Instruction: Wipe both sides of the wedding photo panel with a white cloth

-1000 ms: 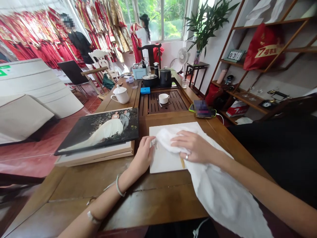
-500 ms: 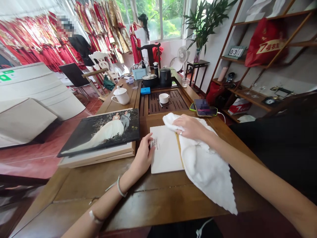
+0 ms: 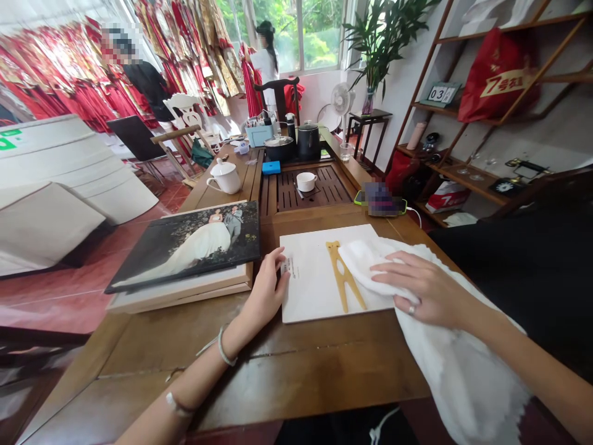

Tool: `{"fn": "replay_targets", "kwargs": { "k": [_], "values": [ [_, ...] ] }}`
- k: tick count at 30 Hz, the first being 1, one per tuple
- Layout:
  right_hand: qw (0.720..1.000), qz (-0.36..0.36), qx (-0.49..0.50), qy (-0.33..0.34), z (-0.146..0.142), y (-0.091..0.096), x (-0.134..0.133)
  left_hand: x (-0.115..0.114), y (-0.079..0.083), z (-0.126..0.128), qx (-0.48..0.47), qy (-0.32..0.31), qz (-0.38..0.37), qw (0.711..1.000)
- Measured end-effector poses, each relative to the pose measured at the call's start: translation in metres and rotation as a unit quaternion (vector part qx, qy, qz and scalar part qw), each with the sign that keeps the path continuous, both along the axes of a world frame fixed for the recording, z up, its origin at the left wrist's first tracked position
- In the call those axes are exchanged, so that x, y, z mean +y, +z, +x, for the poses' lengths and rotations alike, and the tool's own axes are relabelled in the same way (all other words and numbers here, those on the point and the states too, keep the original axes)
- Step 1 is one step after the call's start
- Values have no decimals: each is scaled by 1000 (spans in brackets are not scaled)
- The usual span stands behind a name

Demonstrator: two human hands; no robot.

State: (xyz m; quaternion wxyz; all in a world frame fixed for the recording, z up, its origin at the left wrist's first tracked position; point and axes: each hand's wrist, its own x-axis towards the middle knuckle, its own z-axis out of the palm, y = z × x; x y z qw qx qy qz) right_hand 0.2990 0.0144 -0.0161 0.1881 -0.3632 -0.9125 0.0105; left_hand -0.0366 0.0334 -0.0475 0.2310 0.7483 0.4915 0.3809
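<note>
A white panel (image 3: 308,272) lies flat on the wooden table, with small print near its left edge. Fixed to its face is a gold-coloured stand leg (image 3: 341,278) shaped like a narrow A. My left hand (image 3: 270,281) holds the panel's left edge, the thumb and fingertips against it. On the right side of the panel, my right hand (image 3: 424,287) grips a white cloth (image 3: 370,262) and presses it down with fingers stretched over it. The cloth hides the panel's right edge and hangs over the table's front edge.
Left of the panel lies a stack topped by a wedding photo (image 3: 199,244). Beyond are a lidded white mug (image 3: 225,177), a small white cup (image 3: 306,181) on a slatted tea tray (image 3: 287,194), and phones (image 3: 380,201) with a cable. Two people stand farther back.
My right hand has swept the cloth right and toward me across the panel, uncovering the gold stand leg and the panel's far edge. My left hand has stayed put.
</note>
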Motion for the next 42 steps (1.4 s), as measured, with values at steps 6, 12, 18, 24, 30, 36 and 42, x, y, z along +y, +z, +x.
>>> {"fn": "replay_targets", "kwargs": {
  "k": [6, 12, 18, 24, 30, 36, 42],
  "values": [
    [1000, -5, -12, 23, 5, -2, -20, 1, 0, 0, 1, -2, 7, 1000],
    [998, -8, 6, -62, -13, 2, 30, 1, 2, 0, 24, -11, 15, 1000],
    [997, -23, 35, -61, -70, 11, 79, 2, 1, -1, 24, -15, 20, 999],
    [997, -52, 61, 9, -126, 23, 83, 2, 0, -2, 20, -14, 20, 999],
    [995, -91, 32, 5, -97, 18, 55, 1, 2, -1, 14, -13, 8, 1000],
    [993, -89, 7, -83, -64, 9, 39, 2, 2, 0, 11, -16, 11, 1000],
    [996, -76, -7, -51, -96, 15, 63, 1, 4, 2, 32, -7, 14, 999]
  ]
}}
